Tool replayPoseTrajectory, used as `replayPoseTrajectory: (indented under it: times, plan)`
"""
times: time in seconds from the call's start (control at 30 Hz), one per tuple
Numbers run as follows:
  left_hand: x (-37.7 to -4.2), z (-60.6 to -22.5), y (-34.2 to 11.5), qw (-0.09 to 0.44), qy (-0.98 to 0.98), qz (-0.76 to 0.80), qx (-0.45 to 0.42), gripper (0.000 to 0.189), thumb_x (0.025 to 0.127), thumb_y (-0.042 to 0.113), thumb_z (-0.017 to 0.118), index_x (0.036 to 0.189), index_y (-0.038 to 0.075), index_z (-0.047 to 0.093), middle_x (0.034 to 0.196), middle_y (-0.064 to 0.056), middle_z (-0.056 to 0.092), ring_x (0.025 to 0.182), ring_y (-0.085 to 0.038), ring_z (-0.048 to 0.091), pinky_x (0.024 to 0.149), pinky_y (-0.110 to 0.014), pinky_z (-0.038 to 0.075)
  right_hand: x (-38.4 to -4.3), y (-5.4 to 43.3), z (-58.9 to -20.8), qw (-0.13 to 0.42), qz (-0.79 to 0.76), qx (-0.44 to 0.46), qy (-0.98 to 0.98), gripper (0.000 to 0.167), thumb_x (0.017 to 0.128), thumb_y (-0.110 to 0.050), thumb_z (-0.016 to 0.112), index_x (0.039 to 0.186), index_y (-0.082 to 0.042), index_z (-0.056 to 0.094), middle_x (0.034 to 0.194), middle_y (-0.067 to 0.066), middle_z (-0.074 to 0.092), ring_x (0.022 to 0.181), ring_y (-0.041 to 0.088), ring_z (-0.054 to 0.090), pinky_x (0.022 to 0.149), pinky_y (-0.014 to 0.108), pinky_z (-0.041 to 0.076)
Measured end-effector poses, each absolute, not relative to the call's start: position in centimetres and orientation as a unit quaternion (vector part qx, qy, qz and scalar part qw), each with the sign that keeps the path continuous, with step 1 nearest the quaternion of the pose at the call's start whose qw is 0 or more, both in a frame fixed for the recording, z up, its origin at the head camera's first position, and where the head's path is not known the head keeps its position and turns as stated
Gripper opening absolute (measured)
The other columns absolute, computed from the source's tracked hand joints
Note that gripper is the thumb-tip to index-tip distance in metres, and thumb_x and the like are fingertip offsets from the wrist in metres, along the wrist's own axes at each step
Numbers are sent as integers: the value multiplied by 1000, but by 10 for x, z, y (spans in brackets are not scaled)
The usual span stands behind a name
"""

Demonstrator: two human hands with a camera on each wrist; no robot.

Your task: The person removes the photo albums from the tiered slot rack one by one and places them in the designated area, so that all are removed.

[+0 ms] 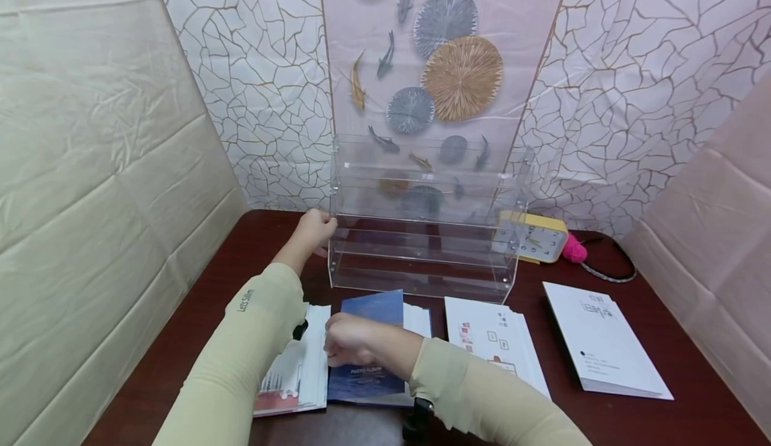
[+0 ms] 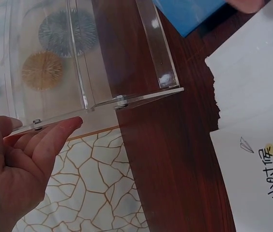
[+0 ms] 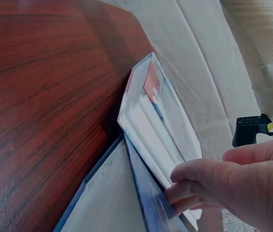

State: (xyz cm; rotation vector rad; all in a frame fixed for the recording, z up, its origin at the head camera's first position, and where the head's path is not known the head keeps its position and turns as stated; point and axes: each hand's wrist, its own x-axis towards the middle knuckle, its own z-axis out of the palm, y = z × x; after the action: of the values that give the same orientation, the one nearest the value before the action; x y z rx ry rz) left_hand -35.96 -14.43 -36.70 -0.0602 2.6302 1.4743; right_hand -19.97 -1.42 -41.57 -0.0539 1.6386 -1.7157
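Note:
A clear acrylic tiered rack [image 1: 421,258] stands at the back of the table. My left hand [image 1: 316,228] grips its left side panel, with thumb and fingers on opposite faces in the left wrist view. In front, a blue photo album [image 1: 375,304] lies with its cover lifted a little. Over that cover, my right hand [image 1: 364,340] hovers with loosely curled fingers, close beside the white book [image 1: 313,352] on the left. In the right wrist view, its fingertips [image 3: 177,193] overlap the blue cover near that book's thick pages, with the thumb held apart.
Two more white booklets lie to the right, one with red stamps [image 1: 482,332] and one with dark lettering [image 1: 602,345]. Behind the rack's right end stands a yellow alarm clock [image 1: 545,240], next to a pink fuzzy item [image 1: 575,248] with a dark cord. Fabric walls enclose the table.

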Motion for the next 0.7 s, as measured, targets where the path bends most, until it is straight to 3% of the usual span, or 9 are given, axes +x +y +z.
replayPoseTrajectory:
  times: [0.07, 0.17, 0.27, 0.3, 0.4, 0.5, 0.53, 0.6, 0.7]
  plan:
    - [-359, -367, -143, 65, 869, 489, -15, 38, 97, 17, 41, 121, -6, 58, 113, -22, 55, 87, -34, 64, 52, -34, 59, -200, -13, -416, 375, -671, -26, 639, 29, 69, 20, 34, 96, 11, 34, 72, 5, 24, 58, 13, 21, 56, 28, 24]
    - [-359, -366, -141, 71, 867, 492, -13, 37, 97, 17, 41, 120, -6, 58, 113, -23, 55, 87, -35, 64, 53, -35, 59, -201, -7, -413, 365, -678, -44, 637, 48, 67, 20, 35, 115, 16, 39, 64, 1, 26, 55, 13, 22, 55, 26, 28]
    - [-360, -365, -141, 74, 866, 494, -12, 38, 98, 17, 41, 122, -6, 57, 114, -23, 54, 89, -37, 63, 55, -36, 60, -206, 2, -406, 365, -683, -70, 629, 29, 71, 18, 39, 99, 12, 43, 62, 0, 26, 55, 13, 24, 55, 27, 31]
    - [-361, -365, -141, 74, 867, 493, -13, 38, 98, 18, 41, 122, -6, 57, 114, -23, 54, 89, -37, 63, 55, -36, 60, -207, 7, -402, 365, -682, -78, 629, 26, 74, 16, 41, 100, 11, 45, 64, 1, 31, 56, 13, 29, 58, 27, 38]
    - [-362, -365, -142, 75, 868, 490, -12, 38, 98, 19, 41, 123, -5, 56, 114, -22, 54, 90, -37, 63, 55, -36, 60, -211, 23, -393, 368, -679, -93, 628, 13, 85, 7, 46, 98, 11, 47, 82, 8, 52, 79, 18, 55, 81, 36, 51]
    - [-362, -366, -147, 69, 871, 487, -8, 40, 99, 24, 45, 127, -3, 55, 117, -22, 53, 91, -36, 63, 54, -36, 60, -214, 44, -384, 339, -676, -104, 646, 40, 93, -6, 50, 127, 12, 42, 115, 23, 57, 113, 31, 54, 100, 54, 41]
    - [-361, -366, -150, 66, 872, 485, -7, 43, 98, 27, 46, 129, -2, 53, 119, -21, 53, 91, -35, 63, 54, -37, 60, -216, 51, -381, 322, -675, -113, 654, 39, 94, -8, 51, 127, 12, 43, 118, 25, 57, 113, 33, 54, 98, 56, 41]
    - [-359, -365, -156, 53, 878, 475, 0, 49, 97, 34, 49, 133, 0, 50, 119, -21, 55, 88, -34, 64, 56, -38, 60, -220, 67, -376, 277, -676, -126, 671, 34, 95, -11, 52, 121, 11, 47, 112, 24, 61, 101, 32, 62, 92, 55, 47]
    - [-349, -356, -166, 11, 907, 422, 7, 55, 95, 41, 52, 135, 3, 49, 107, -17, 65, 78, -28, 68, 57, -37, 59, -226, 92, -370, 187, -680, -130, 697, 25, 94, -9, 55, 109, 11, 54, 88, 16, 66, 75, 24, 66, 76, 45, 57]
